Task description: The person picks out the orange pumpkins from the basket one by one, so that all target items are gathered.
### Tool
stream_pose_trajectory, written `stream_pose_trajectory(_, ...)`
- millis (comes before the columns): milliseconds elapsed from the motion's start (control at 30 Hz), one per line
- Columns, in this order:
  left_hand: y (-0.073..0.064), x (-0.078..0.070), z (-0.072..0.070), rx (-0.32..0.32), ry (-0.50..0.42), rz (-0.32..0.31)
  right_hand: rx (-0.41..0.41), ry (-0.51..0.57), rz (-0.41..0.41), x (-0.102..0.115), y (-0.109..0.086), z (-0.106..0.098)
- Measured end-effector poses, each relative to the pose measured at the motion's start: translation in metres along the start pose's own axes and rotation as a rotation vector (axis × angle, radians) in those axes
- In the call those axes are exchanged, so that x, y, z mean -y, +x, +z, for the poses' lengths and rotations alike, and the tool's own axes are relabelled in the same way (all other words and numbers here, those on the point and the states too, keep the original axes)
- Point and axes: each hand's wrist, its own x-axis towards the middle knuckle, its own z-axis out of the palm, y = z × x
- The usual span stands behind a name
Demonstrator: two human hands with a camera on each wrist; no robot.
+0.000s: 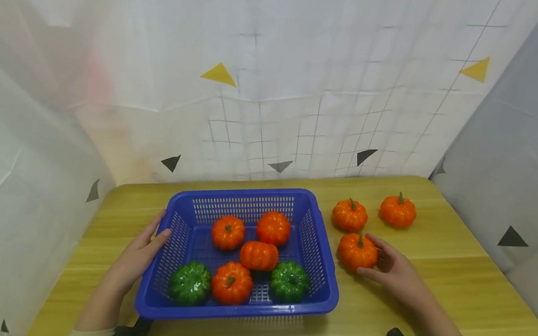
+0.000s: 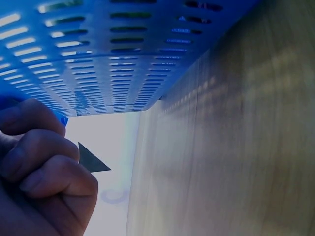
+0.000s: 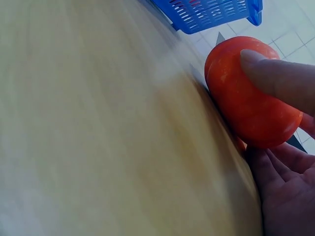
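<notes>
A blue plastic basket stands on the table with several small orange pumpkins and two green ones in it. My left hand grips its left rim, thumb over the top edge; in the left wrist view the curled fingers show beside the slotted wall. To the right of the basket, my right hand holds an orange pumpkin between thumb and fingers. The right wrist view has the thumb lying on that pumpkin, low at the tabletop, with fingers partly hidden behind it.
Two more orange pumpkins, a nearer one and a farther one, sit on the wooden table beyond my right hand. A white patterned sheet rises behind the table's back edge. Grey-white sheeting flanks the right side.
</notes>
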Motion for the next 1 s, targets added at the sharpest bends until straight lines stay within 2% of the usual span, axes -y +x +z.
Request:
stream_pose_trajectory(200, 0.0005, -0.0011, 0.0005, -0.007, 0.017, 0.004, 0.027, 0.011, 0.000, -0.0007, -0.0003, -0.0029)
stream_pose_trajectory(667, 0.0003, -0.0006, -0.0011, 0.004, 0.007, 0.001, 0.028, 0.001, -0.013, 0.0020, -0.0003, -0.0028)
stream_pose_trajectory(1000, -0.0009, -0.0012, 0.0001, 0.003, 0.011, 0.002, 0.038, 0.033, -0.010, -0.0035, 0.0004, -0.0030)
